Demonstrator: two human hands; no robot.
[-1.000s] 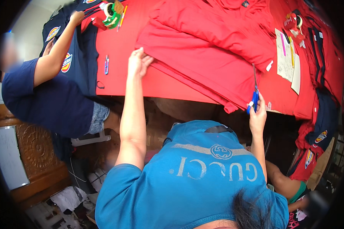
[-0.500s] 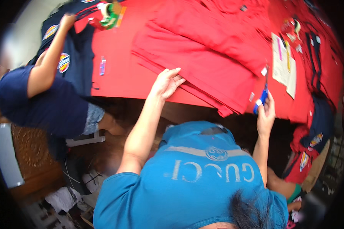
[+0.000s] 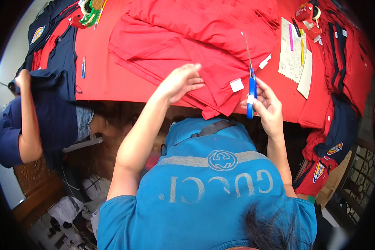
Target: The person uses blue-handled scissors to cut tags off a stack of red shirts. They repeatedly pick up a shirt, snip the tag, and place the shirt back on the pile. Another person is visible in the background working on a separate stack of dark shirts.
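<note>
A blue shirt (image 3: 200, 216) with short sleeves (image 3: 116, 214), grey chest band (image 3: 252, 156), round emblem (image 3: 222, 160), worn pale lettering (image 3: 221, 187).

Scissors (image 3: 251, 92): blue handles with a white patch, long slender metal blades; held in the right fingers (image 3: 267, 92), blades pointing away from the body, tip leaning slightly left in front of red cloth.

Red garment (image 3: 216, 79): soft, layered in loose, wrinkled folds on the tabletop (image 3: 98, 85); square white label (image 3: 236, 85) exposed near the right side; lower corner drooping over the near edge.
</note>
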